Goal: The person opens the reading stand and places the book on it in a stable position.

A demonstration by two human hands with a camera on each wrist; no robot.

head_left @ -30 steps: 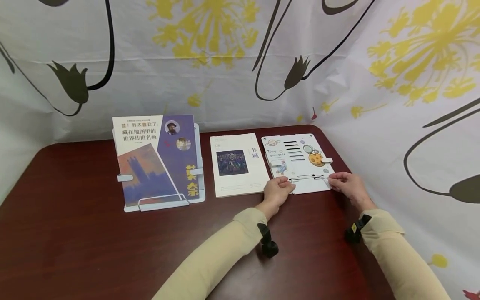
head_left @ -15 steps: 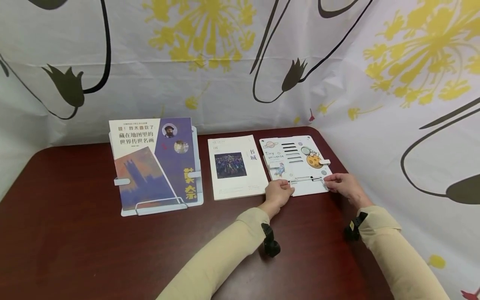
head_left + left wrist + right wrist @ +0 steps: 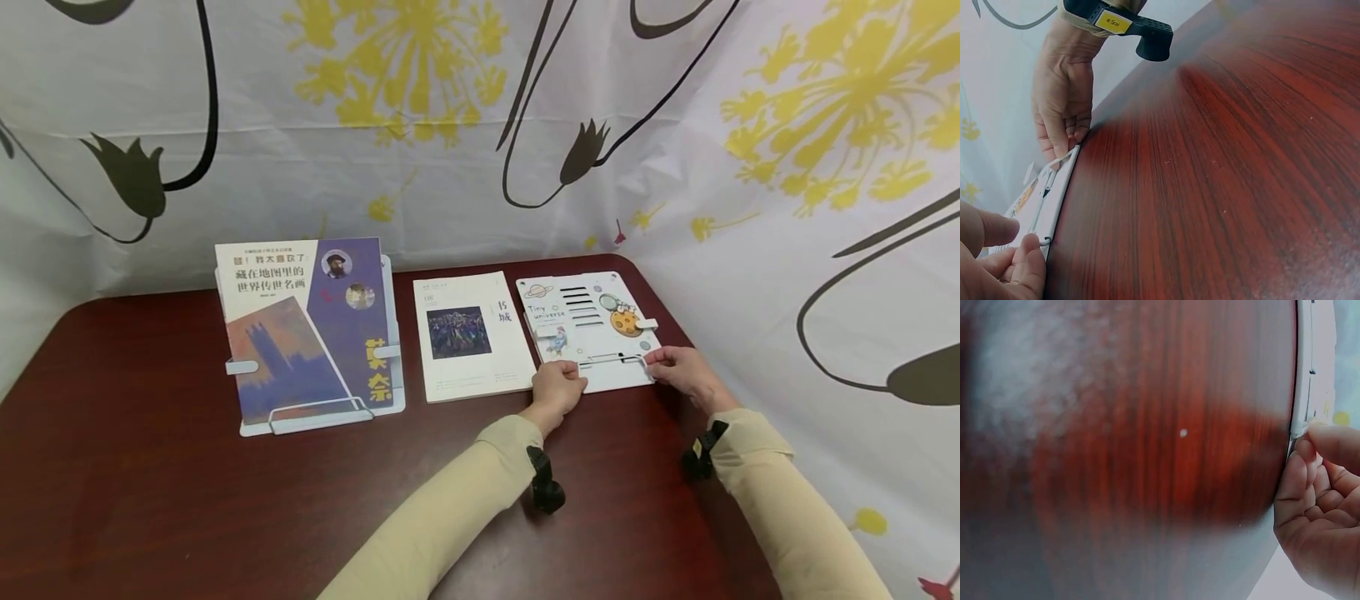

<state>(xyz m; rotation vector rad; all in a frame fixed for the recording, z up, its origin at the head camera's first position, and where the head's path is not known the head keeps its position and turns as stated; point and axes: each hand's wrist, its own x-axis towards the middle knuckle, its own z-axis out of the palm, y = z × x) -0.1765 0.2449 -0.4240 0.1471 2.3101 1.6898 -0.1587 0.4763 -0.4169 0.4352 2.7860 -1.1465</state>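
Dark-red tabletop [image 3: 225, 508], and there's the white bookstand [image 3: 588, 335] at the pale paperback's [image 3: 468, 371] three o'clock: left hand [image 3: 557, 390] pinching the nine-o'clock end of the wire rest [image 3: 602, 360], right hand [image 3: 684, 372] the three-o'clock. Even pressure looks wisest.

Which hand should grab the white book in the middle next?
Probably the left hand: it's beside the white book, while the right hand is across the white stand. The left must first let go of the stand, though.

“Tiny universe” on stand [image 3: 592, 329], “书城” on paperback [image 3: 474, 337], “世界传世名画” on purple book [image 3: 309, 329]
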